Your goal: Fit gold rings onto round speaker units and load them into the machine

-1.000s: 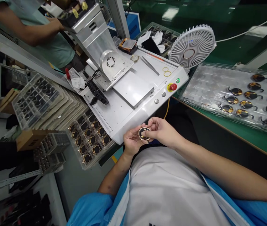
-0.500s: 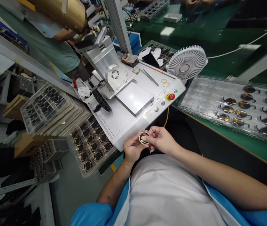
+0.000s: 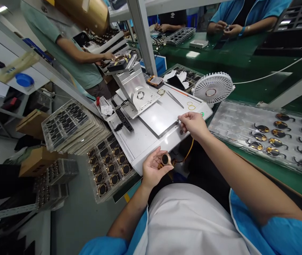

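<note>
Left hand [image 3: 153, 170], half curled, holds the round gold-rimmed part [image 3: 165, 159] alone now, since the right hand [image 3: 195, 125] has let go. Beyond it, by the white machine [image 3: 137, 143], that hand bunches nearly closed; one cannot tell what it holds, if anything.

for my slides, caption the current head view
Left hand holding a round black-and-gold part, right hand near a white flat-topped machine base.

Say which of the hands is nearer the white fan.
Right. The right hand is at the white machine's front edge, below and left of the fan in view; the left hand, holding a round part, is farther down and left.
</note>
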Demonstrator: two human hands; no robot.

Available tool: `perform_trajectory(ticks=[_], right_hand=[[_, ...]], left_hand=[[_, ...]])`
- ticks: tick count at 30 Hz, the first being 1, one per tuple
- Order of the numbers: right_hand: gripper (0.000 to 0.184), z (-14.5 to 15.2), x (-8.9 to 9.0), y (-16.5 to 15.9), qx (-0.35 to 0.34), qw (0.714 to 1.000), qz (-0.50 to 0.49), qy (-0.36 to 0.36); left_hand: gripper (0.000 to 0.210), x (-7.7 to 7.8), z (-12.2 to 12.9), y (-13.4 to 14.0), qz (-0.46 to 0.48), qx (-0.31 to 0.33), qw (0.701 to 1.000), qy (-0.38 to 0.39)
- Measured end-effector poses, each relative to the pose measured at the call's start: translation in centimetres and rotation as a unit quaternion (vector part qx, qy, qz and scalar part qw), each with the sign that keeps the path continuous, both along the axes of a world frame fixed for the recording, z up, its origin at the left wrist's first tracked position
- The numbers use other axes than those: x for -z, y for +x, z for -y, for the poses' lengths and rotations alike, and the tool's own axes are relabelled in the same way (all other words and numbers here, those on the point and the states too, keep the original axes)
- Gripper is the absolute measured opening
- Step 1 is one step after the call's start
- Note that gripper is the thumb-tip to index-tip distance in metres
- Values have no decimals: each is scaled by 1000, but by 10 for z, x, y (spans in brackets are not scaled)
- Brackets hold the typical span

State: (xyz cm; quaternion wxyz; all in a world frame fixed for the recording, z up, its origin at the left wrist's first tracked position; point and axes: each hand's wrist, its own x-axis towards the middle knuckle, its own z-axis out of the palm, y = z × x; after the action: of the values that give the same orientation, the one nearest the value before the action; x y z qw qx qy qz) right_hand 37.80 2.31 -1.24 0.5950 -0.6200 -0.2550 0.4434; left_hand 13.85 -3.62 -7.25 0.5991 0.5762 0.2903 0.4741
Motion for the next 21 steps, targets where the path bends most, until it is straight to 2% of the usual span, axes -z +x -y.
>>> perform_trajectory(ticks=[2, 4, 7, 9, 16, 21], right_hand=[[44, 16, 0, -7, -22, 999, 3, 28], [47, 39, -1, -17, -87, 995, 6, 39], [47, 73, -1, -35, -213, 977, 7, 2], [44, 88, 0, -45, -257, 966, 6, -21], [32, 97, 5, -54, -264, 963, 56, -27], [32, 96, 10, -57, -246, 966, 65, -30]], left_hand=[[83, -1, 2, 1, -32, -21, 999, 36], [88, -1, 4, 2, -62, -36, 995, 67], [91, -1, 5, 4, -86, -45, 990, 98], [90, -1, 5, 5, -92, -42, 989, 108], [80, -4, 7, 8, -88, -37, 987, 126], [76, -1, 8, 7, -93, -44, 987, 125]])
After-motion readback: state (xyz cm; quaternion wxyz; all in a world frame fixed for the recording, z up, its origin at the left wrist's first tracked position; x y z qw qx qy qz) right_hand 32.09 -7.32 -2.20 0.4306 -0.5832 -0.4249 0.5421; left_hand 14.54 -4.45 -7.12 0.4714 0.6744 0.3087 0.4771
